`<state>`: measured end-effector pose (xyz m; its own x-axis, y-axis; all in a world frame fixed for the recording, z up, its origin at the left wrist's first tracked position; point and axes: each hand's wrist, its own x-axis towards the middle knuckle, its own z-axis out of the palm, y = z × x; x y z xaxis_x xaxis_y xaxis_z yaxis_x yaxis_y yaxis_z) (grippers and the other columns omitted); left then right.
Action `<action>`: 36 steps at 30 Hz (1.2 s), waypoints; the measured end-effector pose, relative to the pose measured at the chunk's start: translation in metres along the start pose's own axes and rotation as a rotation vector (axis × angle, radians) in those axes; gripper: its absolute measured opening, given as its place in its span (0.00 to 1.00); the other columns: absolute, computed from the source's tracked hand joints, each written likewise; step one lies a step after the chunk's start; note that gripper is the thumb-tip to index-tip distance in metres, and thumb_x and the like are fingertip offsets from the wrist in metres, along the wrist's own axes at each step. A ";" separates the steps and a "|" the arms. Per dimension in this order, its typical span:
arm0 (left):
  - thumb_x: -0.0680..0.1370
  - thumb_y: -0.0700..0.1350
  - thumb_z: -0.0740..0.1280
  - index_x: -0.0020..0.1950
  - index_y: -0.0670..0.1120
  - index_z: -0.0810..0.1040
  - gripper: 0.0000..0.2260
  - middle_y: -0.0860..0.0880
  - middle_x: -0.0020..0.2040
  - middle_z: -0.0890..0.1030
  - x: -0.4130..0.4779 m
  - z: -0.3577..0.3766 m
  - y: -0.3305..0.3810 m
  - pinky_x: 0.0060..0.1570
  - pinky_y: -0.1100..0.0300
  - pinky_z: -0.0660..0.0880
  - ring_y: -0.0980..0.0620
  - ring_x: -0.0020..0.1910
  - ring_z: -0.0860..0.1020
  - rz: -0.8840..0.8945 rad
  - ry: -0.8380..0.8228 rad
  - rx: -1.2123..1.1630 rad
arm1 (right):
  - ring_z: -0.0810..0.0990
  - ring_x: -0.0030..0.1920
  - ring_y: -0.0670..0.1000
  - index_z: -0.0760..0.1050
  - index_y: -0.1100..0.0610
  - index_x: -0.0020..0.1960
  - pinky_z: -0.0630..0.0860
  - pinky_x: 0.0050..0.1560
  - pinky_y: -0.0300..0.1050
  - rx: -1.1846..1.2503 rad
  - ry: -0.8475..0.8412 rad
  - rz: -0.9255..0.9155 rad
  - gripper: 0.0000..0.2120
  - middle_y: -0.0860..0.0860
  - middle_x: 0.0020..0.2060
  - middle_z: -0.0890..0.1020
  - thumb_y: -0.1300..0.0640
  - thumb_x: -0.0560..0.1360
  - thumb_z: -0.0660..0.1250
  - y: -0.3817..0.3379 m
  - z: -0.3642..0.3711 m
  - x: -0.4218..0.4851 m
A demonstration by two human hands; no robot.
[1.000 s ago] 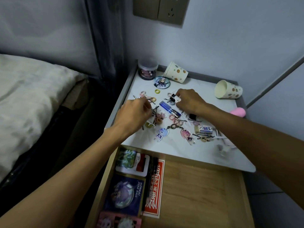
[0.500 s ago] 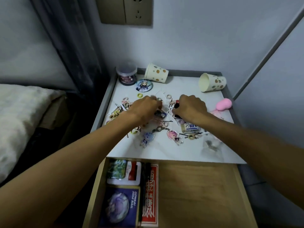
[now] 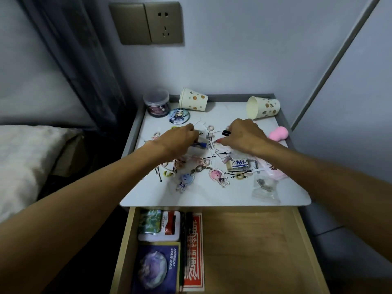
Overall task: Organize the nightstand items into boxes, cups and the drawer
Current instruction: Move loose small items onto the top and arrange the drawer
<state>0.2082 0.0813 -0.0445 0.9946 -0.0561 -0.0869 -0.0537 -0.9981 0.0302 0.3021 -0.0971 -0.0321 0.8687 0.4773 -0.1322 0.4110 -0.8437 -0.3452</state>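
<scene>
Fingers (image 3: pixel 190 127) of the left hand (image 3: pixel 179 139) curl down into the clutter at mid-bench, and those of the right hand (image 3: pixel 244 134) do the same, so both work over small loose parts they partly hide. Risk 1: hairpins (image 3: pixel 224 153) and hair rings (image 3: pixel 180 164) lie tangled beside and under the left wrist. A sideways sweep of that forearm would likely drag them to the front edge of the bench (image 3: pixel 212 195), which shows no lip, and drop them unsorted into the open drawer (image 3: pixel 250 251) below. Risk 2: the left paper cup (image 3: pixel 194 100) and the right paper cup (image 3: pixel 263 107) both lie on their sides along the back edge, so anything fed in before they are stood up probably rolls out. The lidded tub (image 3: pixel 157 102) stands at the back left corner, lid on. Right fingers are bent close and pinch a small black tube (image 3: pixel 226 132) near its end; whether it is clear of the bench I cannot tell. Left fingers are bent tight with the tips hidden. A blue lighter (image 3: pixel 201 145) pokes out from under the palm; whether it is gripped or merely covered I cannot tell.
</scene>
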 end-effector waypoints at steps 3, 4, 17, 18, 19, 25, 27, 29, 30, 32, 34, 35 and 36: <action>0.78 0.33 0.63 0.62 0.43 0.74 0.14 0.42 0.57 0.77 -0.013 -0.012 0.000 0.47 0.46 0.76 0.41 0.49 0.78 -0.065 0.040 -0.095 | 0.78 0.36 0.56 0.74 0.59 0.35 0.69 0.32 0.42 0.033 0.004 -0.020 0.19 0.55 0.34 0.79 0.48 0.66 0.79 0.001 -0.009 -0.005; 0.79 0.33 0.64 0.62 0.44 0.74 0.13 0.42 0.55 0.78 -0.019 -0.016 0.000 0.47 0.46 0.77 0.42 0.48 0.78 -0.096 0.063 -0.135 | 0.77 0.35 0.55 0.74 0.59 0.35 0.68 0.31 0.42 0.043 0.015 -0.024 0.19 0.55 0.33 0.78 0.48 0.65 0.80 0.001 -0.011 -0.007; 0.81 0.47 0.66 0.48 0.45 0.74 0.07 0.49 0.35 0.73 -0.120 -0.031 0.072 0.35 0.56 0.68 0.52 0.34 0.69 -0.353 0.170 -1.229 | 0.73 0.24 0.40 0.80 0.55 0.39 0.67 0.26 0.31 0.595 -0.079 -0.218 0.15 0.47 0.27 0.80 0.45 0.76 0.69 -0.019 -0.034 -0.118; 0.82 0.48 0.65 0.48 0.44 0.74 0.08 0.51 0.33 0.72 -0.127 -0.027 0.079 0.33 0.58 0.68 0.53 0.33 0.69 -0.363 0.155 -1.285 | 0.72 0.24 0.41 0.80 0.58 0.40 0.67 0.27 0.32 0.639 -0.130 -0.228 0.17 0.47 0.26 0.78 0.44 0.75 0.68 -0.017 -0.030 -0.131; 0.82 0.48 0.64 0.48 0.44 0.73 0.08 0.52 0.33 0.73 -0.135 -0.021 0.086 0.33 0.59 0.69 0.53 0.32 0.70 -0.373 0.129 -1.335 | 0.71 0.24 0.43 0.79 0.61 0.40 0.66 0.27 0.32 0.681 -0.181 -0.226 0.19 0.48 0.25 0.76 0.43 0.75 0.68 -0.015 -0.024 -0.142; 0.83 0.48 0.61 0.60 0.38 0.76 0.14 0.39 0.52 0.84 -0.156 0.009 0.116 0.48 0.52 0.81 0.42 0.48 0.83 -0.409 -0.043 -1.687 | 0.71 0.26 0.44 0.75 0.58 0.39 0.66 0.27 0.33 0.878 -0.326 -0.117 0.16 0.48 0.24 0.73 0.47 0.79 0.66 -0.006 0.023 -0.172; 0.83 0.48 0.60 0.58 0.37 0.76 0.15 0.40 0.50 0.85 -0.157 0.015 0.118 0.41 0.57 0.83 0.44 0.42 0.83 -0.387 -0.087 -1.793 | 0.73 0.28 0.45 0.77 0.59 0.44 0.67 0.27 0.33 0.907 -0.353 -0.078 0.15 0.47 0.25 0.74 0.47 0.79 0.66 -0.004 0.029 -0.174; 0.80 0.48 0.63 0.54 0.37 0.77 0.13 0.41 0.45 0.84 -0.158 0.017 0.116 0.35 0.61 0.81 0.49 0.37 0.82 -0.385 -0.108 -1.865 | 0.72 0.27 0.43 0.76 0.63 0.49 0.67 0.27 0.33 0.932 -0.374 -0.079 0.16 0.48 0.26 0.73 0.49 0.79 0.66 -0.003 0.029 -0.175; 0.79 0.47 0.64 0.52 0.38 0.77 0.13 0.41 0.44 0.83 -0.157 0.017 0.115 0.33 0.61 0.80 0.50 0.35 0.81 -0.372 -0.110 -1.891 | 0.70 0.26 0.43 0.76 0.63 0.48 0.66 0.26 0.34 0.953 -0.381 -0.086 0.15 0.49 0.27 0.72 0.50 0.79 0.66 -0.002 0.026 -0.174; 0.78 0.46 0.64 0.51 0.38 0.77 0.11 0.42 0.42 0.83 -0.154 0.014 0.113 0.33 0.62 0.80 0.51 0.34 0.81 -0.336 -0.125 -1.916 | 0.67 0.25 0.44 0.74 0.58 0.43 0.65 0.26 0.35 0.986 -0.382 -0.085 0.12 0.49 0.27 0.72 0.50 0.79 0.67 -0.002 0.023 -0.174; 0.78 0.42 0.64 0.52 0.38 0.77 0.08 0.44 0.41 0.84 -0.153 0.011 0.110 0.34 0.61 0.81 0.51 0.35 0.81 -0.299 -0.143 -1.923 | 0.67 0.24 0.43 0.73 0.54 0.41 0.64 0.26 0.34 0.997 -0.364 -0.079 0.11 0.46 0.25 0.72 0.50 0.79 0.67 -0.003 0.023 -0.173; 0.78 0.40 0.64 0.53 0.38 0.77 0.07 0.43 0.43 0.84 -0.152 0.011 0.109 0.35 0.60 0.81 0.50 0.36 0.81 -0.284 -0.153 -1.921 | 0.67 0.24 0.41 0.74 0.54 0.42 0.64 0.25 0.33 0.991 -0.351 -0.074 0.10 0.45 0.24 0.73 0.50 0.79 0.67 -0.002 0.024 -0.173; 0.78 0.38 0.65 0.54 0.38 0.77 0.06 0.42 0.45 0.84 -0.152 0.010 0.108 0.36 0.60 0.81 0.50 0.37 0.81 -0.275 -0.161 -1.919 | 0.68 0.23 0.40 0.75 0.55 0.44 0.64 0.25 0.33 0.986 -0.341 -0.056 0.10 0.44 0.24 0.73 0.50 0.79 0.67 -0.003 0.026 -0.173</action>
<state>0.0507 -0.0181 -0.0386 0.9355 -0.0406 -0.3509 0.3409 0.3646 0.8665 0.1435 -0.1713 -0.0321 0.6685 0.6828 -0.2949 -0.0931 -0.3166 -0.9440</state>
